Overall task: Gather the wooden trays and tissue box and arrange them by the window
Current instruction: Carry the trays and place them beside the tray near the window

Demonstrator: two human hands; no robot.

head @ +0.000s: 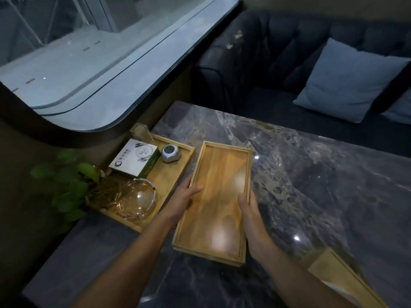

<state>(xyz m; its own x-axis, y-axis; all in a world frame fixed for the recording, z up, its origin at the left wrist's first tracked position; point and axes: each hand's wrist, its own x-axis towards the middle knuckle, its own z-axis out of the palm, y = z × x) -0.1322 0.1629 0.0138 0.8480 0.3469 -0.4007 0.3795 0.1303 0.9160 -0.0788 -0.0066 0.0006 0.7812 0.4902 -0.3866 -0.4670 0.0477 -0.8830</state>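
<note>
An empty wooden tray (pixel 216 196) lies on the marble table, seemingly stacked on a second tray whose edge shows beneath it. My left hand (pixel 182 201) grips its left rim with the thumb inside. My right hand (pixel 251 210) grips its right rim. To the left, by the window, another wooden tray (pixel 169 174) holds a white and green box (pixel 135 160), a small silver gadget (pixel 170 153) and a glass ashtray (pixel 135 200). A wooden tissue box (pixel 342 283) sits at the lower right corner, partly cut off by the frame.
The grey marble table (pixel 311 174) stretches right and forward. A curved window (pixel 89 63) runs along the left. A green plant (pixel 69 187) stands at the left tray's corner. A dark sofa with a pale blue cushion (pixel 347 81) lies beyond the table.
</note>
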